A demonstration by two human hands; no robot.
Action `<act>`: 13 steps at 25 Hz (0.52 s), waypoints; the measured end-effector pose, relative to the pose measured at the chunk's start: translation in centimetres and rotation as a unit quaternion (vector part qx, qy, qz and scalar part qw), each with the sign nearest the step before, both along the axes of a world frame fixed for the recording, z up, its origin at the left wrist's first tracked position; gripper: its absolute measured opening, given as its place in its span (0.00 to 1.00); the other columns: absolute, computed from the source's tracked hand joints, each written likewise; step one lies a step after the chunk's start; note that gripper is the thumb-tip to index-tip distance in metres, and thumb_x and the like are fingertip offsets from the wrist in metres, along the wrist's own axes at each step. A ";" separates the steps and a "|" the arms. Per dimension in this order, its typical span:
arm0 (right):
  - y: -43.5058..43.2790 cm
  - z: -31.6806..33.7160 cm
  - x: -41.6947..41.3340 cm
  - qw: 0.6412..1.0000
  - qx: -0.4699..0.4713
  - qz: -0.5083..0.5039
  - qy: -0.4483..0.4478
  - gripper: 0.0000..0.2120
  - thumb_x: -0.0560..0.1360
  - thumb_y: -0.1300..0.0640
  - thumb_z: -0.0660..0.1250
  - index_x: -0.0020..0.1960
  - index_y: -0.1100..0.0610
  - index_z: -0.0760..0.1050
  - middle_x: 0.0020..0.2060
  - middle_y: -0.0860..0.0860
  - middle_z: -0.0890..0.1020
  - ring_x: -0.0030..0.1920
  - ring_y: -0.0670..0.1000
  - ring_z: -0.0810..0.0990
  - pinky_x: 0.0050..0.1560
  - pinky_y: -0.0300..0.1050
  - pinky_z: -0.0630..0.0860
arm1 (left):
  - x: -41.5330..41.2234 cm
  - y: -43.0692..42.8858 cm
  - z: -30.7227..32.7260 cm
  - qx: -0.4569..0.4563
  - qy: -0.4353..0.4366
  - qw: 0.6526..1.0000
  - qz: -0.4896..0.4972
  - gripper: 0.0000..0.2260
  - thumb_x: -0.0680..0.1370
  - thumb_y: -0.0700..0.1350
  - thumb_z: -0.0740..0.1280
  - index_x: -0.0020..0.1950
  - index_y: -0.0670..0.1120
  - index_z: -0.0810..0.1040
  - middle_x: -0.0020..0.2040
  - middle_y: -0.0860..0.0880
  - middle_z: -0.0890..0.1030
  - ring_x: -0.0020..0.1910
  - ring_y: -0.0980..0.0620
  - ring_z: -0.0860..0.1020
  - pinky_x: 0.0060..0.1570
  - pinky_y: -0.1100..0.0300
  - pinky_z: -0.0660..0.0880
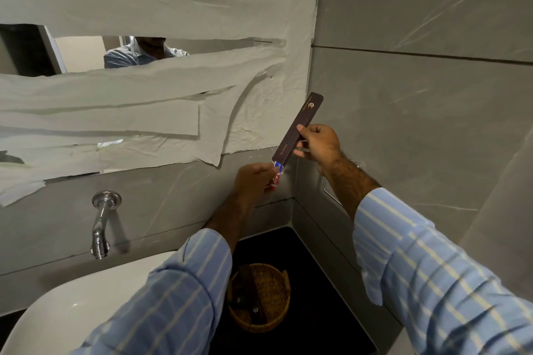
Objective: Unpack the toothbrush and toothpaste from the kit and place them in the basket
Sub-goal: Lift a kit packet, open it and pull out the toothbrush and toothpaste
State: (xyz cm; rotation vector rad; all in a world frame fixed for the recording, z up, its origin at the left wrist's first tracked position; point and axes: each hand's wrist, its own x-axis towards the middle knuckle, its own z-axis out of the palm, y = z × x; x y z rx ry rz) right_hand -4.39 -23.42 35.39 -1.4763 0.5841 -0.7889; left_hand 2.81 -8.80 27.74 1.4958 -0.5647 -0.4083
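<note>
Right hand point(317, 144) clamps one dark kit box point(297, 128), tilted toward 1 o'clock. Left hand point(253, 181) pinches one toothpaste tube point(277, 173) at its lower end. One wicker basket point(277, 323) on the tabletop point(317, 282), at 6 o'clock.

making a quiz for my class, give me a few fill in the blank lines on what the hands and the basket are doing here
1. The right hand holds the dark kit box tilted, open end pointing ____.
2. The left hand grips the toothpaste at the box's ____ end.
3. The wicker basket sits on the ____ countertop.

Missing words: down; lower; black
</note>
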 end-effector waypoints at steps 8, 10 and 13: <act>1.0 -0.5 -0.2 0.994 0.074 0.085 0.006 0.06 0.75 0.62 0.73 0.45 0.61 0.76 0.40 0.57 0.86 0.32 0.49 0.87 0.33 0.43 0.84 | 0.5 0.0 1.7 0.095 -0.145 0.985 0.022 0.14 0.77 0.45 0.69 0.57 0.36 0.81 0.53 0.35 0.83 0.49 0.38 0.84 0.50 0.41 0.82; 0.7 -0.1 -0.2 0.996 0.066 0.064 -0.011 0.06 0.75 0.62 0.73 0.45 0.61 0.77 0.40 0.57 0.86 0.31 0.48 0.87 0.34 0.43 0.84 | 0.6 0.2 1.7 0.100 -0.141 0.985 0.019 0.15 0.78 0.45 0.69 0.58 0.36 0.81 0.53 0.35 0.83 0.50 0.38 0.84 0.51 0.41 0.81; 0.2 0.8 -0.5 0.997 0.050 0.042 -0.036 0.04 0.76 0.61 0.72 0.45 0.61 0.78 0.40 0.56 0.86 0.31 0.46 0.86 0.33 0.41 0.83 | 0.6 0.9 1.3 0.109 -0.145 0.983 0.015 0.15 0.78 0.46 0.68 0.59 0.37 0.81 0.55 0.36 0.83 0.51 0.39 0.83 0.52 0.42 0.81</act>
